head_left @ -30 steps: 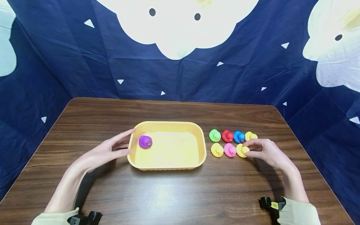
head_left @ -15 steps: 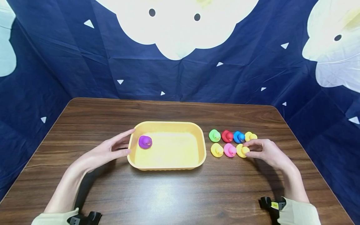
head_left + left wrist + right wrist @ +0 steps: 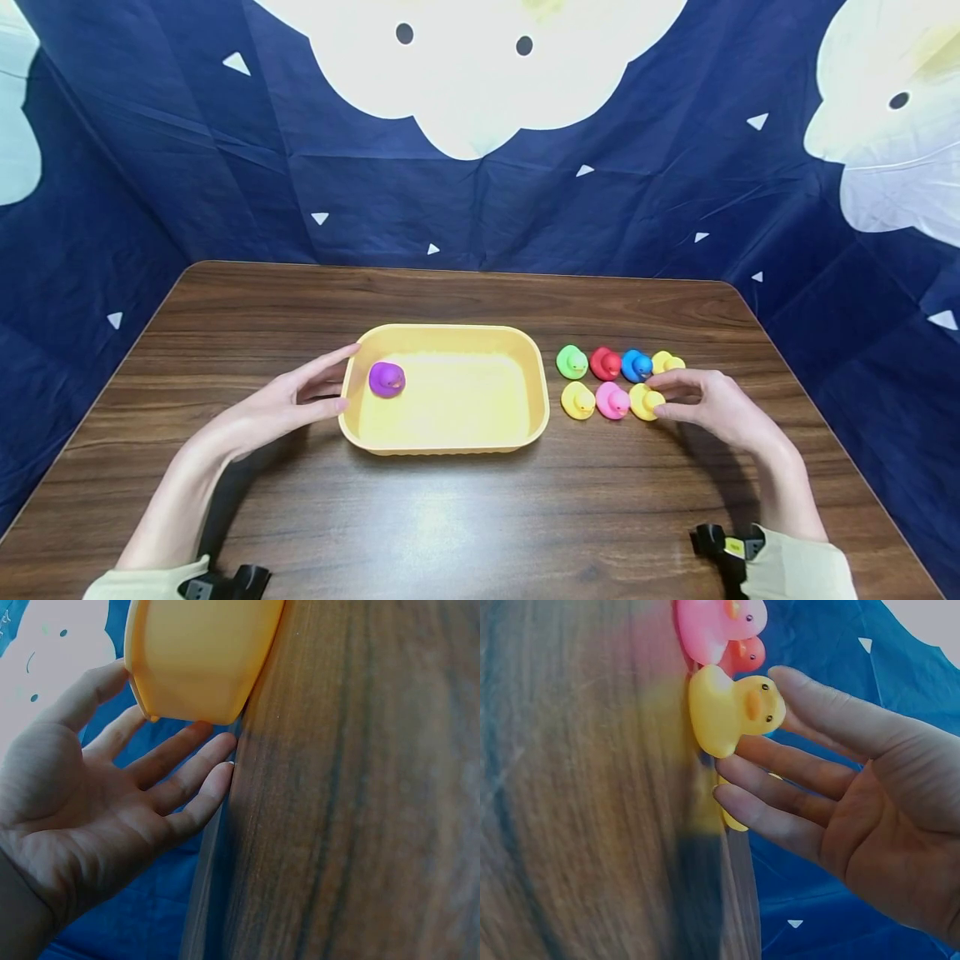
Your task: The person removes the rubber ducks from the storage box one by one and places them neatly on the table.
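In the head view, a purple rubber duck (image 3: 387,380) sits at the left inside a pale yellow tray (image 3: 450,450). My left hand (image 3: 288,400) touches the tray's left end, thumb at the near part and index finger at the far part; the left wrist view has these fingers (image 3: 176,757) spread and nearly straight against the tray wall (image 3: 195,682). On the right, my right hand (image 3: 708,406) pinches a yellow rubber duck (image 3: 720,712) between thumb and fingers, with the thumb tip at its head. That duck stands on the table at the right end of the near row.
Pink (image 3: 612,401) and yellow (image 3: 578,401) ducks share the near row. Behind them stand green (image 3: 572,362), red (image 3: 605,364), blue (image 3: 637,366) and another yellow duck (image 3: 667,362), close together. The wooden table (image 3: 450,533) is backed by a dark blue cloth (image 3: 465,208).
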A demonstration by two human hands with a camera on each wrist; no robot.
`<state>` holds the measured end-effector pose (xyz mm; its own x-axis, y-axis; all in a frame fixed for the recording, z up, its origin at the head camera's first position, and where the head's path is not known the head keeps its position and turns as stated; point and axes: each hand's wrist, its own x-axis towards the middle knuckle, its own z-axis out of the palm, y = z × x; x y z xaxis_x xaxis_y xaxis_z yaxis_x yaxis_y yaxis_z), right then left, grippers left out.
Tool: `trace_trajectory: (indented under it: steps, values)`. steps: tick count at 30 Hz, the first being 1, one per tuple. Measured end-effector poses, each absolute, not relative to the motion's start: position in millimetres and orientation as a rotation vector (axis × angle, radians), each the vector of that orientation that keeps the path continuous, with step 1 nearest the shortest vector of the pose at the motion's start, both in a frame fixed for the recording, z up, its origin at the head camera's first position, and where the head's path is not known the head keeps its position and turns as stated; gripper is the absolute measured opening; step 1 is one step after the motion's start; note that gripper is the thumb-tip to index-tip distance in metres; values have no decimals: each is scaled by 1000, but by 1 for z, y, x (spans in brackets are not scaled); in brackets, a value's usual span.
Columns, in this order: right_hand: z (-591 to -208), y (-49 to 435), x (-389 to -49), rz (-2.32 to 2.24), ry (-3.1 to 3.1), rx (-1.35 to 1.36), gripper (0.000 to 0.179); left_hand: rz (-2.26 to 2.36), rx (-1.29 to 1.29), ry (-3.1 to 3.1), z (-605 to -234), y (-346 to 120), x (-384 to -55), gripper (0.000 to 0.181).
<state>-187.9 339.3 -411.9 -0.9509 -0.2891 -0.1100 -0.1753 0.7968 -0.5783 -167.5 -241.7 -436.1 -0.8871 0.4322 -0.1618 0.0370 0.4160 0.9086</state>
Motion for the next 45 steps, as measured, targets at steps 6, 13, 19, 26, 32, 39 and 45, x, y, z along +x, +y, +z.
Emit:
trace_trajectory:
  steps: [6,13,19,26,32,39,45]
  values:
    - [-406,345,-185,-886,2874,-400,28,1478,430,2290,-433,-242,-167,72]
    - [-399,344,-181,-943,2993,-353,28,1469,427,2297,-434,-241,-166,71]
    - [-394,335,-179,-1053,3096,-313,31,1482,433,2276,-433,-240,-168,71]
    - [-389,323,-180,-1195,3162,-335,30,1471,424,2291,-431,-241,-168,72]
    - [-388,314,-183,-1246,3154,-372,31,1483,425,2280,-433,-241,-167,72]
    - [-384,300,-187,-1239,3154,-394,31,1482,422,2282,-432,-241,-167,72]
    - [-381,286,-191,-1271,3130,-469,33,1489,420,2273,-432,-241,-167,73]
